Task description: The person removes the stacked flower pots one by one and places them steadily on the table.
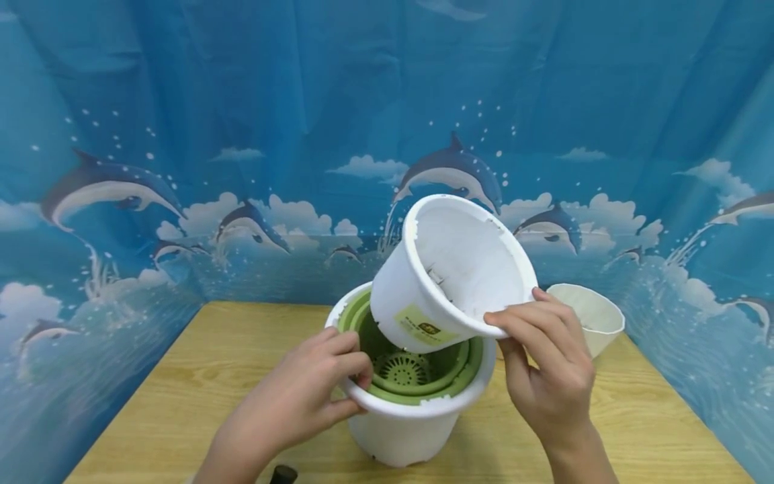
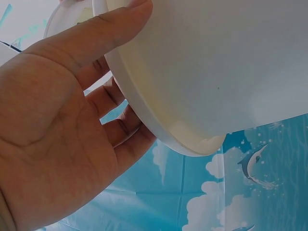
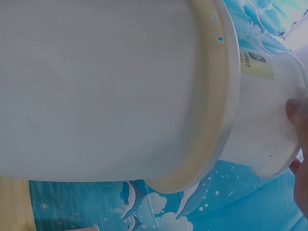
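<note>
My right hand (image 1: 550,343) pinches the rim of a white plastic flowerpot (image 1: 393,289) with a yellow label. That pot is tilted, its mouth facing up and right, and its base overlaps the mouth of a larger white flowerpot (image 1: 402,433). Nested green pots (image 1: 474,363) with a slotted bottom sit inside the larger one, which stands upright. On its near left rim my left hand (image 1: 308,383) holds on, thumb outside and fingers over the edge. The left wrist view shows this hand (image 2: 62,106) at the rim. In the right wrist view only the fingers (image 3: 293,111) show.
Behind my right hand, a cream-white pot (image 1: 595,343) stands at the right of the wooden table (image 1: 242,349). A small dark object (image 1: 283,474) shows at the bottom edge. A blue dolphin-print curtain (image 1: 338,101) surrounds the table's back and sides.
</note>
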`<action>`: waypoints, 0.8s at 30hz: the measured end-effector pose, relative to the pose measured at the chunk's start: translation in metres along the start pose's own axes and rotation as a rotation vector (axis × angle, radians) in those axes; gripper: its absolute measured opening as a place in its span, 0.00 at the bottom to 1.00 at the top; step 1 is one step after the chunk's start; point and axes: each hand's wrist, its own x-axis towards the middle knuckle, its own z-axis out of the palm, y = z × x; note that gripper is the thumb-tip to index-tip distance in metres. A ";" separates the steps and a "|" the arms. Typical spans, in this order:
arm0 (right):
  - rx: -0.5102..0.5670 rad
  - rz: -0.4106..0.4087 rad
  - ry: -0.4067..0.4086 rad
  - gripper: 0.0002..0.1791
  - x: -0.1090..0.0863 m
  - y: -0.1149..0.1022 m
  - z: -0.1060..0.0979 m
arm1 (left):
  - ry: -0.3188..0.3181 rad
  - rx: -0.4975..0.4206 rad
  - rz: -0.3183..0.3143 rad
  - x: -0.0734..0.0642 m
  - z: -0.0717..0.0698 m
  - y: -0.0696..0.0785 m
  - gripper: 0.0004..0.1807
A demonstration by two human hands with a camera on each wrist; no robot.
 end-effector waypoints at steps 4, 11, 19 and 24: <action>-0.012 0.003 0.069 0.16 0.000 0.002 0.000 | 0.005 -0.013 0.012 0.000 0.001 -0.001 0.16; -0.030 0.015 0.136 0.13 -0.002 0.010 0.002 | 0.015 0.008 0.019 0.000 0.002 -0.001 0.16; -0.075 0.061 0.242 0.12 -0.004 0.017 0.003 | 0.022 0.029 0.020 0.000 0.001 0.000 0.15; -0.107 0.087 0.310 0.15 -0.004 0.023 0.004 | 0.036 0.032 0.029 0.000 0.002 0.000 0.16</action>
